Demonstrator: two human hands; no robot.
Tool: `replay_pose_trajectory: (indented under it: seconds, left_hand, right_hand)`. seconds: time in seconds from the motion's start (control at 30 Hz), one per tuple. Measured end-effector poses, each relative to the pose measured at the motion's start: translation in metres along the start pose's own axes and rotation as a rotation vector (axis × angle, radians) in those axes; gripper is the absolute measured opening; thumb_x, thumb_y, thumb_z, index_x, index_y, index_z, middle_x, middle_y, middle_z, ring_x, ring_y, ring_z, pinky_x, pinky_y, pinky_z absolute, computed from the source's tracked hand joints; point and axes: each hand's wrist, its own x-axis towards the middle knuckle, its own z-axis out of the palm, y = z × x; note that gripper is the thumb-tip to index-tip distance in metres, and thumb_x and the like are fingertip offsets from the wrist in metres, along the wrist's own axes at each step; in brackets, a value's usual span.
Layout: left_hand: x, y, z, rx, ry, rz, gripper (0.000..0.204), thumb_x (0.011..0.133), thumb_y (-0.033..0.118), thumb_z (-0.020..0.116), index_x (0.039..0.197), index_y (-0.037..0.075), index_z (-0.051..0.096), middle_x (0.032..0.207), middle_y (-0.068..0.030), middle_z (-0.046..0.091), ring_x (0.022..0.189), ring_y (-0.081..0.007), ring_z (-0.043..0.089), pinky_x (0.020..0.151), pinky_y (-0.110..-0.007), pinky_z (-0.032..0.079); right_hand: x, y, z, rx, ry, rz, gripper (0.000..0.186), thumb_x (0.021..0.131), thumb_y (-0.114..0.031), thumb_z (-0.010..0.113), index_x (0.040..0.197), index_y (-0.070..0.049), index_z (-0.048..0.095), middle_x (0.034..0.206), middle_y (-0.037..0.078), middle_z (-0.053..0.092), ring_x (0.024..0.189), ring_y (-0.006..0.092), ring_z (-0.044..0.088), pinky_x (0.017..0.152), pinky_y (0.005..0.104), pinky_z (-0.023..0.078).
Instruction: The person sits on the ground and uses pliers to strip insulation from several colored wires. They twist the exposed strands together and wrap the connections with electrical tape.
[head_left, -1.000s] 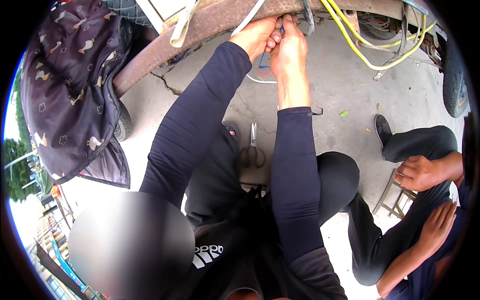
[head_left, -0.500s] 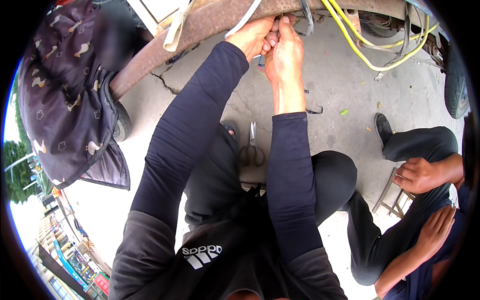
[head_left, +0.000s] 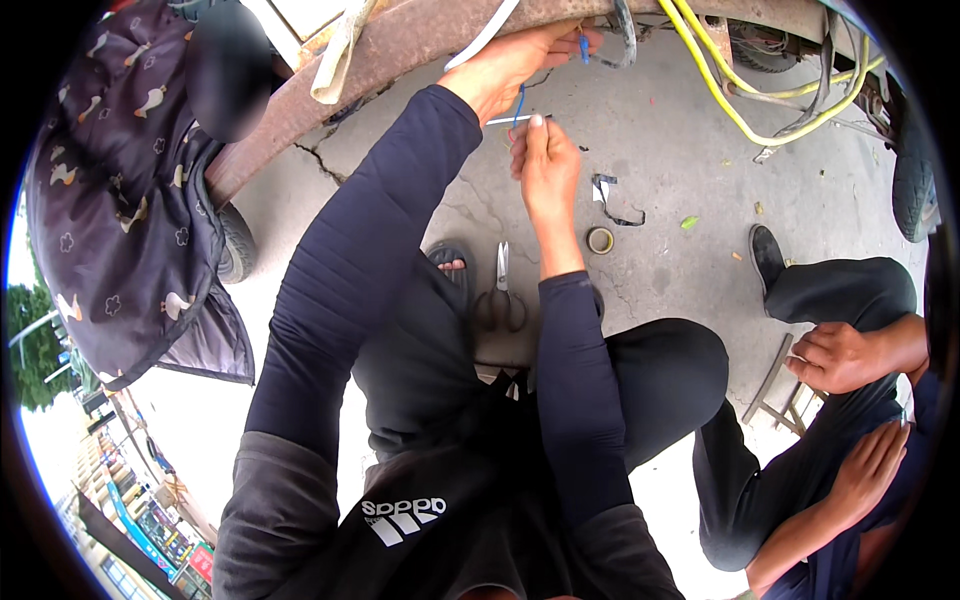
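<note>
My left hand (head_left: 508, 66) reaches up beneath a rusty metal beam (head_left: 400, 42). Its fingers are closed, and a short blue wire end (head_left: 585, 48) shows at their tips. Lower down, my right hand (head_left: 548, 170) pinches a thin white cable (head_left: 505, 120) between thumb and fingers. Another blue wire (head_left: 519, 102) hangs between the hands, crossing the white cable. On the ground below lie scissors (head_left: 502, 290) with dark handles, blades pointing away from me. To the right of my right wrist sits a roll of tape (head_left: 600, 240), and beyond it a black strip (head_left: 622, 208).
Yellow cables (head_left: 740, 125) loop down at upper right beside a grey hose (head_left: 627, 40). A quilted dark cover (head_left: 120, 200) drapes at left above a wheel (head_left: 236, 245). At right, another person's hands (head_left: 835, 357) rest near a small stool (head_left: 780, 395).
My right hand has come down toward me, away from my left hand, with the white cable in its fingers. The left hand stays under the beam. The tape roll has come into view.
</note>
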Motion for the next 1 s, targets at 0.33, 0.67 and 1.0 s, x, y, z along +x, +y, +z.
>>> replay_pose_trajectory:
  seconds: [0.33,0.67,1.0]
  left_hand:
    - [-0.021,0.002,-0.012,0.066,-0.016,0.039,0.046,0.095,0.034,0.062,0.131,0.006,0.058,0.124,-0.0032,0.062,0.118,-0.0143,0.052,0.100,-0.031,0.040]
    - [-0.006,-0.013,-0.030,0.083,-0.104,0.127,0.036,0.099,0.034,0.053,0.124,0.012,0.066,0.138,-0.0078,0.055,0.137,-0.0231,0.038,0.118,-0.042,0.014]
    - [-0.022,-0.007,-0.038,0.014,-0.165,0.092,0.043,0.101,0.023,0.048,0.137,0.000,0.049,0.130,-0.0072,0.060,0.119,-0.0169,0.055,0.106,-0.031,0.039]
  right_hand:
    - [-0.180,0.189,-0.030,-1.162,-0.675,0.420,0.028,0.092,-0.030,0.058,0.101,-0.005,0.067,0.104,0.015,0.069,0.097,0.0341,0.066,0.082,0.0445,0.053]
    - [-0.240,0.253,-0.021,-1.031,-0.426,-0.017,0.013,0.090,-0.013,0.055,0.099,-0.006,0.062,0.092,0.012,0.063,0.084,0.0286,0.064,0.072,0.0398,0.052]
    - [-0.238,0.243,-0.013,-1.077,-0.378,0.138,0.021,0.088,-0.017,0.059,0.105,-0.005,0.059,0.096,0.013,0.061,0.090,0.0290,0.062,0.078,0.0404,0.049]
